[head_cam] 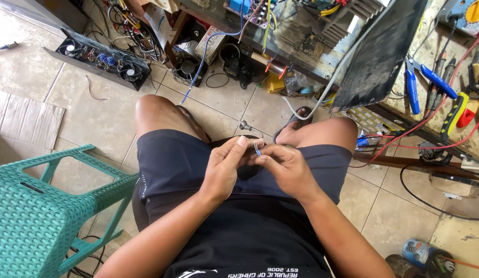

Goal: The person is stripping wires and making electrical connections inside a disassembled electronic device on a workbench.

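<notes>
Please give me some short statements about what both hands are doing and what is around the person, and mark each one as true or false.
1. Both hands meet over the lap and pinch a small blue wire. True: the left hand and the right hand hold it between their fingertips.
2. The plastic stool beside the person is red. False: it is teal green.
3. Blue-handled pliers lie on the workbench at the right. True.
4. The person wears long trousers. False: dark shorts, with the knees bare.
5. The right hand holds a screwdriver. False: it pinches only the wire.
</notes>
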